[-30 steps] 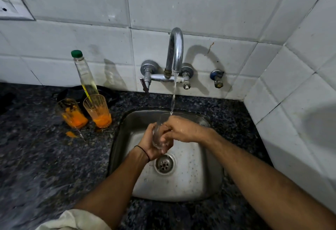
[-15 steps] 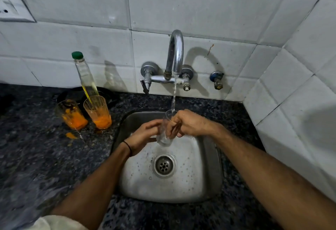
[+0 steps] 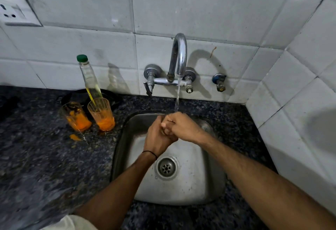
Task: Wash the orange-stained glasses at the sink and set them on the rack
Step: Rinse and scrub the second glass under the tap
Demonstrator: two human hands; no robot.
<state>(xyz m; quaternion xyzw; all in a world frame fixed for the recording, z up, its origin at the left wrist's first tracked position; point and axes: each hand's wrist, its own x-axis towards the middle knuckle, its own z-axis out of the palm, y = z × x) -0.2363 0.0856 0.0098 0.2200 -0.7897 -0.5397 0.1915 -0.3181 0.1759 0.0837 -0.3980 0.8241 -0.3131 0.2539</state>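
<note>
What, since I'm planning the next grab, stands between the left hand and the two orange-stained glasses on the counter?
Nothing visible does. The left hand is clasped with the right hand over the sink; only the sink's rim and a strip of counter lie toward the stained glasses. The bottle stands behind them.

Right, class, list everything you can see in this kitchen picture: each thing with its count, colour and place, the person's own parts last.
Speckled dark stone counter: 1, black-grey, below the white tiled wall.
Stainless steel sink: 1, grey, set in the counter.
Curved chrome tap: 1, silver, on the wall, water running.
Orange-stained clear drinking glasses: 2, orange residue, on the counter left of the sink.
Clear plastic bottle with green cap: 1, behind the glasses.
White socket plate: 1, top left wall.
Left hand and right hand: 2, clasped together under the stream; anything held is hidden.
Thin black wristband: 1, left wrist.
</note>
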